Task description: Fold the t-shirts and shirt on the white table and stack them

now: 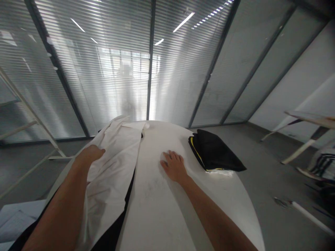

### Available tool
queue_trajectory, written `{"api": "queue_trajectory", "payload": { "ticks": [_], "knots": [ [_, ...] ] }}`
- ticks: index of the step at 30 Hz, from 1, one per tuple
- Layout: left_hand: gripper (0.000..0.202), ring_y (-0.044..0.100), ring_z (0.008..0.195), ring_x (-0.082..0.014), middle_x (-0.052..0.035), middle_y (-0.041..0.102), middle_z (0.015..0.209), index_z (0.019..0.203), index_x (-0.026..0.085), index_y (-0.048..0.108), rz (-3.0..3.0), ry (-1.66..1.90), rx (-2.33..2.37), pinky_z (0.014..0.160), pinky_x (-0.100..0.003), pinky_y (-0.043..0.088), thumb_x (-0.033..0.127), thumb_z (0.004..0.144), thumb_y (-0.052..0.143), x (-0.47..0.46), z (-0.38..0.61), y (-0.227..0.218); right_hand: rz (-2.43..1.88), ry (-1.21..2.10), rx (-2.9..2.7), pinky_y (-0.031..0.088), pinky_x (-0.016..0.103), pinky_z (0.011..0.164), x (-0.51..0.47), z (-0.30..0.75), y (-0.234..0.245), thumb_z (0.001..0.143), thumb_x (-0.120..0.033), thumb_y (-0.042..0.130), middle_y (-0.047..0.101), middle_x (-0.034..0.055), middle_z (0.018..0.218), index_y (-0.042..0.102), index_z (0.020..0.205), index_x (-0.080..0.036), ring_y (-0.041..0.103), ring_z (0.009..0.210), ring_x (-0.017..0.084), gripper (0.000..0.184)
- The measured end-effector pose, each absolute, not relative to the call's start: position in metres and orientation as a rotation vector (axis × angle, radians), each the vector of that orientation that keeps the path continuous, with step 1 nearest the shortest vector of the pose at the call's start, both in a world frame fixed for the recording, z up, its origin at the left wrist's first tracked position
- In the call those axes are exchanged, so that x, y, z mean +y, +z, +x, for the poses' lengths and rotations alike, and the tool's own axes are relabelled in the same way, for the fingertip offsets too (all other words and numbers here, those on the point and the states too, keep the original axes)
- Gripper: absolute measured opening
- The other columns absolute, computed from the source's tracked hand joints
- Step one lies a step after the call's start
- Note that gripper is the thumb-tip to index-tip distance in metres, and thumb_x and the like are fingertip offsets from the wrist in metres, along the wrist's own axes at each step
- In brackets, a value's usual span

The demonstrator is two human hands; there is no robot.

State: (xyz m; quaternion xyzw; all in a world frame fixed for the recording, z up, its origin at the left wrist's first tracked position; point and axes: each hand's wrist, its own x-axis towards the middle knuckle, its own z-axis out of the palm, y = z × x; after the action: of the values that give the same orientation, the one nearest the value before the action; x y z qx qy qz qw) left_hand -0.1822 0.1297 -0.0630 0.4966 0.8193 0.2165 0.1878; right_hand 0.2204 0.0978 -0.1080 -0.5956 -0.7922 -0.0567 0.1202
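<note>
A long white cloth with wrinkles lies along the left side of a white rounded table, over some black fabric that shows past its edges. At the cloth's left edge, my left hand is closed on it, thumb on top; the other fingers are mostly hidden. My right hand rests palm down on the bare tabletop, fingers spread, holding nothing. To its right sits a folded black cloth stack with yellow edging and a bit of white beneath.
Glass partitions with blinds stand beyond the table. A pale metal frame is at the left, above papers at lower left. Another table stands at right, and a white tube-like object lies on the grey floor.
</note>
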Motion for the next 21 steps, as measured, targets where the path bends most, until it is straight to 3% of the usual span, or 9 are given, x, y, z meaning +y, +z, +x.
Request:
{"api": "queue_trajectory", "payload": {
  "ticks": [2,4,7,10,14,21],
  "knots": [
    [0.045,0.055,0.117,-0.0431,-0.0298,0.062,0.121,0.096,0.004,0.066,1.579,0.111,2.356,0.092,-0.046,0.045,0.038,0.066,0.062,0.125,-0.181,-0.055,-1.746,-0.169,-2.314,0.023,0.044,0.110,0.098,0.220,-0.108,0.098,-0.048,0.033,0.044,0.0116,0.147,0.048,0.140,-0.024,0.035,0.135,0.027,0.050],
    [0.051,0.058,0.116,-0.0380,-0.0258,0.063,0.123,0.106,0.004,0.066,1.654,-0.023,2.285,0.093,-0.040,0.046,0.037,0.067,0.062,0.117,-0.180,-0.045,-1.752,-0.168,-2.312,0.022,0.045,0.110,0.098,0.219,-0.107,0.098,-0.049,0.033,0.044,0.0115,0.147,0.047,0.140,-0.024,0.035,0.135,0.027,0.051],
    [0.055,0.057,0.118,-0.0373,-0.0219,0.063,0.125,0.114,0.010,0.064,1.708,-0.094,2.222,0.093,-0.040,0.046,0.036,0.065,0.063,0.103,-0.181,-0.031,-1.760,-0.163,-2.312,0.022,0.045,0.110,0.098,0.219,-0.108,0.098,-0.049,0.033,0.043,0.0116,0.147,0.047,0.140,-0.024,0.035,0.135,0.028,0.051],
    [0.052,0.063,0.107,-0.0368,-0.0213,0.069,0.111,0.114,0.011,0.063,1.681,-0.111,2.127,0.083,-0.041,0.050,0.030,0.066,0.058,0.091,-0.176,-0.018,-1.762,-0.161,-2.315,0.022,0.046,0.110,0.098,0.219,-0.109,0.098,-0.049,0.034,0.042,0.0119,0.148,0.047,0.141,-0.024,0.034,0.136,0.028,0.051],
    [0.048,0.069,0.074,-0.0301,-0.0107,0.068,0.076,0.115,0.019,0.056,1.494,-0.011,2.030,0.058,-0.035,0.049,0.027,0.068,0.051,0.085,-0.151,-0.006,-1.765,-0.162,-2.316,0.022,0.046,0.110,0.098,0.219,-0.108,0.098,-0.049,0.034,0.042,0.0121,0.148,0.046,0.141,-0.025,0.034,0.136,0.028,0.051],
    [0.046,0.065,0.069,-0.0301,-0.0156,0.066,0.083,0.102,0.014,0.058,1.430,0.142,2.219,0.052,-0.034,0.048,0.039,0.064,0.063,0.086,-0.147,-0.011,-1.751,-0.175,-2.324,0.023,0.047,0.109,0.098,0.220,-0.109,0.098,-0.048,0.033,0.042,0.0131,0.148,0.046,0.141,-0.024,0.034,0.135,0.028,0.051]
  ]
}}
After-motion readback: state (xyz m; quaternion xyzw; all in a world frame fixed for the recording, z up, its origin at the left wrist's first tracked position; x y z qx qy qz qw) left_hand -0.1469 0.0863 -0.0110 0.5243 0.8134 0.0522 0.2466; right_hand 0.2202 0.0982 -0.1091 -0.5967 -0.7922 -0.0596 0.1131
